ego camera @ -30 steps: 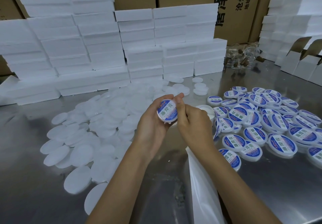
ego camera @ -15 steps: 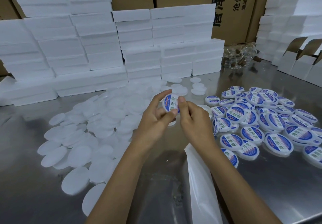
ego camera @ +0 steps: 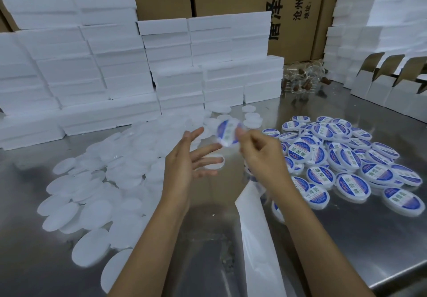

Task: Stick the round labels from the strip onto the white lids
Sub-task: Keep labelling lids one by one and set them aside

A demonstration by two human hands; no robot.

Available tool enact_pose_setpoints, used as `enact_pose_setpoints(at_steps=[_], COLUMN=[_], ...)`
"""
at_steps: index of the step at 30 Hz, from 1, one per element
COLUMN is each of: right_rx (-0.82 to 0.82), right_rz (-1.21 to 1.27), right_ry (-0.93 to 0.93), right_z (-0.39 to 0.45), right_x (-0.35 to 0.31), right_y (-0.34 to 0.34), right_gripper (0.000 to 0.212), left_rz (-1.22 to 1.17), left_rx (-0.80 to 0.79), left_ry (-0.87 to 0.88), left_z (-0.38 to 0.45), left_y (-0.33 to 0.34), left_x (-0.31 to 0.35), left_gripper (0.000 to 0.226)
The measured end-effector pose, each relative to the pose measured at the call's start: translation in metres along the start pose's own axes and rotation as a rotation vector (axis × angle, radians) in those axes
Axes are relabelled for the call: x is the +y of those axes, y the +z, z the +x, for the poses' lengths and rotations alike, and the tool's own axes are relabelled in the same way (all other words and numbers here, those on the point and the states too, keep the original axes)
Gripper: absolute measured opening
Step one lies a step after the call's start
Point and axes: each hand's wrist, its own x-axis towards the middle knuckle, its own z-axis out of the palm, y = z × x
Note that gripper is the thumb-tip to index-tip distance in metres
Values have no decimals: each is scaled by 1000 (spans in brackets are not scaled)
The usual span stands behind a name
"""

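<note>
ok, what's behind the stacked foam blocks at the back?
Brown cardboard cartons with black printed characters rise behind the white foam blocks. Their lower parts and whatever they stand on are hidden by the stack.

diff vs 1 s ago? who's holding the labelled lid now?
The left hand let go of the labelled lid and opened, fingers spread. The right hand now pinches it alone, lifted farther from the body and blurred. The plain lids, labelled pile, strip and foam blocks stayed put.
</note>
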Motion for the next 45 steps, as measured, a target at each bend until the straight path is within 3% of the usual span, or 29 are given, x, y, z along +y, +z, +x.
enact_pose_setpoints(at_steps=[4, 6, 9, 14, 18, 20, 24, 27, 30, 33, 35, 42, 45], right_rx=[497, 602, 633, 521, 484, 491, 436, 242, -58, -387, -519, -474, -376], right_rz=[122, 302, 399, 435, 320, 173, -253, -437, -628, -894, -1024, -1065, -888], right_ry=[251, 420, 548, 648, 618, 510, 82, -191, -357, -216, -92, -160, -185], right_z=[23, 31, 36, 38, 37, 34, 18, 3, 1, 9, 13, 16, 15], right_x=[16, 28, 44, 52, 50, 49, 37, 17, 2, -3, 1, 18, 25], right_y=[-45, -69, -92, -98, -93, -88, -63, -31, 4, 34, 46, 55, 50], right_gripper=[46, 43, 40, 43, 35, 31, 24, 19, 14, 26, 25, 11, 5], left_rz=[21, 49, 69, 67, 47, 38, 85, 76, 64, 68, 79, 96, 132], left_rx=[-33, -23, -11, 62, 203, 292, 393, 412, 417, 415, 407, 367, 333], left_ry=[-55, -67, -88, -92, -46, -34, -38, -35, -33, -35, -40, -94, -85], left_z=[1, 1, 1, 1, 2, 5, 10, 13, 15, 16, 16, 22, 20], left_y=[2, 2, 2, 3, 0, -4, -10, -13, -15, -15, -15, -21, -18], left_x=[-2, -4, -6, -11, -16, -19, -23, -25, -24, -22, -21, -20, -20], left_gripper=[26, 27, 27, 21, 22, 23, 27, 27, 28, 29, 30, 28, 29])
